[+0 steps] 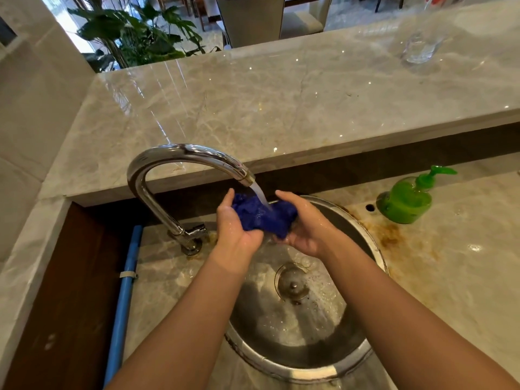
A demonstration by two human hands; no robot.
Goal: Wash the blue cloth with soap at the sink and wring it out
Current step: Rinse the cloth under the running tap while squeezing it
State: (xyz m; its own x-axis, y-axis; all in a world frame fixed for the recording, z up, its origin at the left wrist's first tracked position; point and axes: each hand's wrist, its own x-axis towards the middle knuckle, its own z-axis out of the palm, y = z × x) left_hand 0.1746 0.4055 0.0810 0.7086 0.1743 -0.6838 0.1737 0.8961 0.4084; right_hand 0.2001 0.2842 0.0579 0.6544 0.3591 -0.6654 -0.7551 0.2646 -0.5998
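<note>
The bunched, wet, deep-blue cloth [264, 215] is sitting at the centre of the frame, pressed between both hands directly under the running water. The left hand [236, 229] is gripping the cloth's left end, fingers curling up over its far edge and thumb lying along the near side. The right hand [306, 223] is cupping and gripping the right end from beneath and beside, its fingers wrapping over the top. A clear stream of water [260, 197] is falling from the spout of the curved chrome tap [180, 164] onto the middle of the cloth (between the two hands). Below the hands, the round stainless-steel sink [363, 240] is holding foamy water around its metal drain plug [292, 282]. On the stained marble counter [450, 263] to the right of the sink, a green apple-shaped plastic soap pump bottle [408, 195] is standing upright, well apart from the hands. At the upper right, a clear drinking glass [419, 47] is resting on the raised marble ledge [281, 108].
</note>
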